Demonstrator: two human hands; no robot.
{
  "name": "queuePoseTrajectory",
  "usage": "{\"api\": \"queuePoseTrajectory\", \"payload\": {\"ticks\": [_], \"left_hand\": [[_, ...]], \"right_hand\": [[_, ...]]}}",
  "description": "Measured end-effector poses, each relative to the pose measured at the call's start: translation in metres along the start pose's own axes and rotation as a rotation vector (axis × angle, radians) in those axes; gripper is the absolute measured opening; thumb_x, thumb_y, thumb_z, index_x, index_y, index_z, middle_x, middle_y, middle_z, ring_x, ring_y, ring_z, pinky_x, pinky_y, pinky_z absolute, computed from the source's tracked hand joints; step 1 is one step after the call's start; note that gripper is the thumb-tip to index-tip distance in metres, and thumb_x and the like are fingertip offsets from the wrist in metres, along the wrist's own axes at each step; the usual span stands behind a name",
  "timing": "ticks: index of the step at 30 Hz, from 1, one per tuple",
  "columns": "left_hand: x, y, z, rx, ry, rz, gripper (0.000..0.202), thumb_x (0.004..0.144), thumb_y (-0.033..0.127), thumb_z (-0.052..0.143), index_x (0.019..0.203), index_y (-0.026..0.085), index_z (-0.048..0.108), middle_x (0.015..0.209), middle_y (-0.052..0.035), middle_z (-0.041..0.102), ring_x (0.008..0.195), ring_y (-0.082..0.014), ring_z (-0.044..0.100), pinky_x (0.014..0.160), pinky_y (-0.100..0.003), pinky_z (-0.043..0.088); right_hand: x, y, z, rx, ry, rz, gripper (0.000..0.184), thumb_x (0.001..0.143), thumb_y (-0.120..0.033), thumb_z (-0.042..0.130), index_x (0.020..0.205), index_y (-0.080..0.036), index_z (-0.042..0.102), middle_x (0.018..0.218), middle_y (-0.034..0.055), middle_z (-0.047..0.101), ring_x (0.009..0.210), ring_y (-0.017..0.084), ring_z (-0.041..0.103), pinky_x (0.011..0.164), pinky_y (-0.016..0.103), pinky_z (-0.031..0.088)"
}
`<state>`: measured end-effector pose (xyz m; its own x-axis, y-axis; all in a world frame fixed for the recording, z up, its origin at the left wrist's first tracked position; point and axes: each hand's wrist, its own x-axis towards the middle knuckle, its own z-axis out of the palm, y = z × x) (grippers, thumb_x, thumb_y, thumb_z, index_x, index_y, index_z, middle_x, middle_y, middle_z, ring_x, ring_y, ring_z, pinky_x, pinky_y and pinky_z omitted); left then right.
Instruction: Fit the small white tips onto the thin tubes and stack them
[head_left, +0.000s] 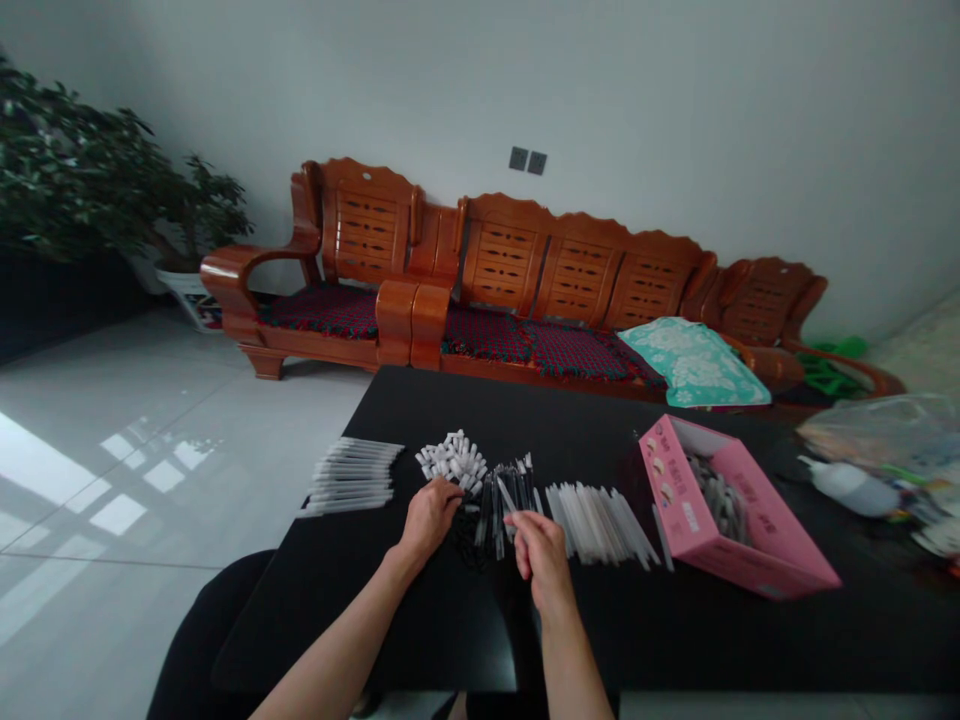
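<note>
My right hand holds a slim translucent pen barrel between thumb and fingers, tilted up and to the left. Below its tip lie dark pen refills in a loose row. My left hand rests at the near edge of a heap of white pen caps, its fingertips pinched together. What they hold, if anything, is too small to make out. Small black parts are piled just right of that hand. Beyond my right hand, a row of empty-looking barrels lies side by side.
White-ended pens lie stacked at the table's left. A pink box with grey pieces inside stands to the right. Past it are a white bottle and a clear plastic bag. A wooden sofa lines the black table's far side.
</note>
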<state>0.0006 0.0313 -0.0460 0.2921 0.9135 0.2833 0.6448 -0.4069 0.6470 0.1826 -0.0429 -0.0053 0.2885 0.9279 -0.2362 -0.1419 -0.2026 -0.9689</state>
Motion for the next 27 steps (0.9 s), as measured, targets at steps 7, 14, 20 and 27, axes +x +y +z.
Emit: {"api": "queuePoseTrajectory", "payload": {"ticks": [7,14,20,27], "left_hand": [[0.004,0.016,0.002,0.105,-0.166,0.092,0.02,0.088,0.02,0.051,0.089,0.021,0.071,0.09,-0.0054,0.063,0.087,-0.0169,0.06,0.077,-0.024,0.043],[0.009,0.021,-0.001,0.142,-0.233,0.088,0.019,0.088,0.021,0.05,0.082,0.02,0.069,0.091,-0.007,0.062,0.09,-0.0188,0.058,0.077,-0.025,0.042],[0.013,0.022,0.001,0.195,-0.271,0.097,0.024,0.089,0.022,0.047,0.076,0.018,0.067,0.087,-0.0081,0.06,0.084,-0.0192,0.059,0.072,-0.026,0.042],[0.02,0.029,0.001,0.266,-0.321,0.114,0.018,0.087,0.021,0.051,0.079,0.016,0.066,0.089,-0.01,0.06,0.081,-0.02,0.058,0.072,-0.027,0.042]], "right_hand": [[-0.002,-0.001,0.001,0.009,0.005,-0.013,0.032,0.072,-0.044,0.064,0.073,-0.012,0.064,0.037,-0.0095,0.039,0.026,0.003,0.027,0.027,0.017,0.014],[-0.001,0.0,0.001,0.008,0.011,-0.001,0.033,0.071,-0.045,0.065,0.073,-0.012,0.064,0.038,-0.0097,0.039,0.025,0.003,0.027,0.027,0.017,0.014],[-0.002,0.001,0.001,0.006,0.002,-0.005,0.033,0.071,-0.045,0.065,0.073,-0.012,0.064,0.037,-0.0095,0.04,0.025,0.003,0.027,0.027,0.017,0.015],[-0.003,0.001,0.002,0.007,0.004,-0.011,0.031,0.072,-0.043,0.065,0.075,-0.012,0.064,0.037,-0.0099,0.039,0.026,0.003,0.026,0.027,0.016,0.015]]}}
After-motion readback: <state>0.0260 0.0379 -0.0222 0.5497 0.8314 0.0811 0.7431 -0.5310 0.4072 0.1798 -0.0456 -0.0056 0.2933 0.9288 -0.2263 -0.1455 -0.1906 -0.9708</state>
